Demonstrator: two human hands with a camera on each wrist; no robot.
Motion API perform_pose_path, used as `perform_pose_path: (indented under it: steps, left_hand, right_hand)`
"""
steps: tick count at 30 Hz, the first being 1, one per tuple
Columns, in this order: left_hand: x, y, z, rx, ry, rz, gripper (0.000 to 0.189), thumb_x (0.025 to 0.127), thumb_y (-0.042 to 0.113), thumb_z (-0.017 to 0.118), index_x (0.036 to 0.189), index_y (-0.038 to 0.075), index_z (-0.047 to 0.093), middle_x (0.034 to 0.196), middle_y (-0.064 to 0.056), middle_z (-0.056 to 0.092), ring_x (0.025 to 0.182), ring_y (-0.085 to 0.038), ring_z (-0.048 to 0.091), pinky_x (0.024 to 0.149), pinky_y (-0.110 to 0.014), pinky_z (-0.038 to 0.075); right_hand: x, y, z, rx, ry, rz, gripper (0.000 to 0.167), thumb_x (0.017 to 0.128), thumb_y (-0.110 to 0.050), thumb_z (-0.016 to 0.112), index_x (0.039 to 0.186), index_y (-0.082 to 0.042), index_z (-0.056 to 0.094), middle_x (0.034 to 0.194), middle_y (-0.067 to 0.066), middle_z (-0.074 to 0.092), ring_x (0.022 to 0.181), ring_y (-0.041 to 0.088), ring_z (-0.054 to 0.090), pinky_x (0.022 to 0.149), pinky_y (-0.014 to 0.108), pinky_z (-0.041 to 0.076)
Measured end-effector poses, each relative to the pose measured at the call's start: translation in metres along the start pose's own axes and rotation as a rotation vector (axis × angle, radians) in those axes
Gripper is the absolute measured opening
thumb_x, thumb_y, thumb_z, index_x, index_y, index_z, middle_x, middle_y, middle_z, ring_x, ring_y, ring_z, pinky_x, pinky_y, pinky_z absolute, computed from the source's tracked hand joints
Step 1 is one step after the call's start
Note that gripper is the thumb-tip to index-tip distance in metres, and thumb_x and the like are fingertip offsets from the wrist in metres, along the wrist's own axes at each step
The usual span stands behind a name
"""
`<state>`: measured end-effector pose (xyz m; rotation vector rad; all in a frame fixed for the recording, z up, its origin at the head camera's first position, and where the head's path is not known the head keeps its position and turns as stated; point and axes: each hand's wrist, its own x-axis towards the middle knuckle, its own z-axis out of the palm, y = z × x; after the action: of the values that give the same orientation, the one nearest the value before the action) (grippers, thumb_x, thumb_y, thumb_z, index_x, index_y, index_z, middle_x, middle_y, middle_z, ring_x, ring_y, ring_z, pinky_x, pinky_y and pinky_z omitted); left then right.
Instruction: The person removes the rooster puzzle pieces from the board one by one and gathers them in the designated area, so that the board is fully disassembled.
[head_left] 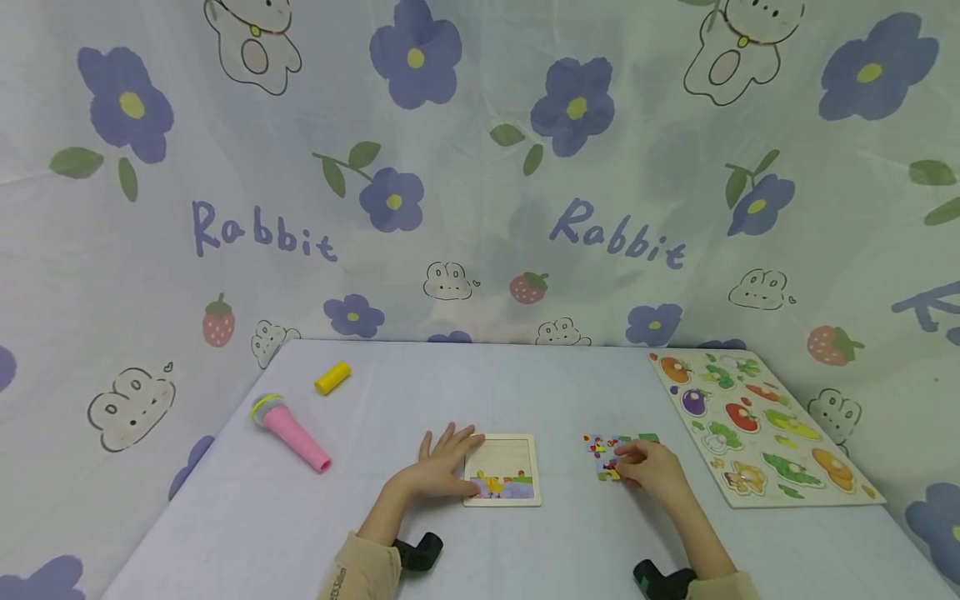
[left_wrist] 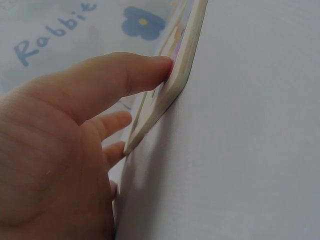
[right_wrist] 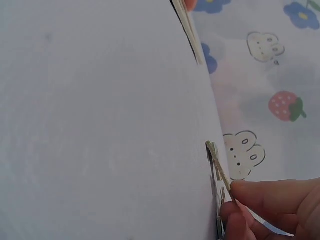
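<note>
Nearer than the frame [head_left: 536,475], black devices [head_left: 422,553] sit at both wrists; the left hand [head_left: 438,468] lies at the frame's left side, fingers spread and fairly straight, thumb pressing its lower left corner; pieces [head_left: 517,487] fill the frame's lower part, bare wood showing above; right of the frame, the right hand [head_left: 651,471] pinches a thin piece [right_wrist: 219,167] between thumb and finger, over loose pieces [head_left: 594,444] on the table [head_left: 480,383]; farther right of the frame lies a vegetable board [head_left: 806,492]; left of it, a pink microphone [head_left: 296,435]; beyond that, a yellow cylinder [head_left: 333,377]; behind everything, a rabbit-print curtain [head_left: 480,183].
</note>
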<state>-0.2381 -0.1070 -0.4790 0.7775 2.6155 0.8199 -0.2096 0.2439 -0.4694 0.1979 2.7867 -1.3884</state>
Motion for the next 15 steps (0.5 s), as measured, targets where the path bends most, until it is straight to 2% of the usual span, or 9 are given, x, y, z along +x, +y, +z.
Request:
perform_pose_path:
  steps: [5,8,15]
  left_hand:
    - [-0.001,0.000,0.000,-0.007,-0.001,0.008,0.076,0.079,0.035,0.066,0.142,0.011,0.031,0.152,-0.013,0.020,0.140,-0.040,0.000,0.102,-0.063,-0.012]
    - [0.000,-0.001,0.001,0.001,-0.005,0.004,0.076,0.079,0.036,0.065,0.143,0.012,0.031,0.152,-0.012,0.019,0.140,-0.039,0.000,0.103,-0.062,-0.012]
    - [0.000,0.000,0.000,0.003,-0.003,0.003,0.076,0.080,0.037,0.065,0.143,0.012,0.031,0.152,-0.013,0.019,0.140,-0.039,-0.001,0.102,-0.063,-0.012]
  right_hand:
    - [0.000,-0.004,0.000,-0.041,0.040,-0.013,0.019,0.078,-0.005,0.067,0.095,0.002,0.065,0.078,0.006,0.061,0.062,0.013,0.056,0.052,0.025,0.046]
    - [0.002,-0.007,0.001,-0.019,0.055,-0.034,0.020,0.079,-0.007,0.068,0.097,0.001,0.066,0.080,0.006,0.062,0.065,0.013,0.057,0.052,0.025,0.046]
    - [0.004,-0.012,0.013,0.174,-0.014,-0.085,0.026,0.079,-0.009,0.070,0.103,0.001,0.065,0.089,0.008,0.066,0.075,0.012,0.060,0.059,0.023,0.048]
